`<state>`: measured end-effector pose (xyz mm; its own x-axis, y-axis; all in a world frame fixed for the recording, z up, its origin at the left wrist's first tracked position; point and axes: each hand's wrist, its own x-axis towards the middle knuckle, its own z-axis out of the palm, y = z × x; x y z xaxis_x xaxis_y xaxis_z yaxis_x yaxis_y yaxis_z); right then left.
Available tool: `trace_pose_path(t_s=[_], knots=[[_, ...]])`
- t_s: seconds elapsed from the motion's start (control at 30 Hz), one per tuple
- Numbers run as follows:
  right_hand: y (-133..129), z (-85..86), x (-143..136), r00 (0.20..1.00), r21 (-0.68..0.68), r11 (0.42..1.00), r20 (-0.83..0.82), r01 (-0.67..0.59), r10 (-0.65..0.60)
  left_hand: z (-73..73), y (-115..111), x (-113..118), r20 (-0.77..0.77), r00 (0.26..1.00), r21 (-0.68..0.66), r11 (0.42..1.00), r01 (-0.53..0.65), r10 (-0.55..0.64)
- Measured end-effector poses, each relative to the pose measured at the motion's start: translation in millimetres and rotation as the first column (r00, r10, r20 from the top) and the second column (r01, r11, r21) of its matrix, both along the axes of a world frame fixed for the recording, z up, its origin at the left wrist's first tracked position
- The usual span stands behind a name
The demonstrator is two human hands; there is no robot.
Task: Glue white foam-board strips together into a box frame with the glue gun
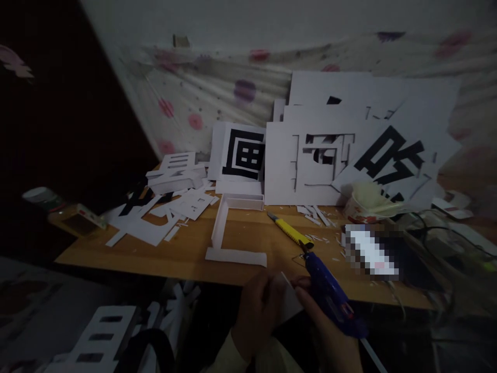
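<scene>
Near the table's front edge, my left hand (256, 305) is closed around a small white board piece (290, 304). My right hand (328, 324) has its fingertips pressed against the same piece from the other side. A blue hot glue gun (330, 290) lies right by my right hand, its nozzle pointing to the table and a glue stick (373, 355) poking out behind; whether that hand also bears it, I cannot tell. Beyond my hands stands an open-sided frame of white strips (219, 230). A yellow utility knife (289, 229) lies near the nozzle.
White sheets with black characters (244, 153) and a cut-out board (281, 166) lean against the wall. Paper scraps (155, 228) and a bottle (73, 215) are left. At right sit a paper bowl (368, 204), a blurred-out phone (370, 251) and cables. Cut letters (106, 331) lie below left.
</scene>
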<state>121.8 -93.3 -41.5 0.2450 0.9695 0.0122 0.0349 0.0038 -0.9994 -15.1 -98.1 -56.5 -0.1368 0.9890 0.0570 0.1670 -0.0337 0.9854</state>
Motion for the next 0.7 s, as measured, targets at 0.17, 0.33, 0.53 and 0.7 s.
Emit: trace_pose_path(t_s=[0.17,0.33,0.53,0.7], knots=[[-0.4,10.8,6.0,0.994,-0.057,0.998,-0.112,0.005,-0.012,6.6,3.6,-21.7,0.354,0.930,-0.164,0.985,-0.048,0.104],[5.0,14.1,11.2,0.946,0.077,0.981,-0.259,-0.180,0.194,25.4,3.3,-36.1,0.447,0.871,-0.206,0.971,-0.119,0.202],[3.9,1.8,17.0,0.979,0.136,0.980,-0.123,-0.147,0.164,34.0,-3.5,-31.4,0.501,0.838,-0.230,0.967,-0.112,0.216],[-1.4,1.0,15.7,0.989,0.112,0.988,-0.091,-0.102,0.113,36.5,-5.6,-31.6,0.483,0.863,-0.211,0.976,-0.052,0.150]])
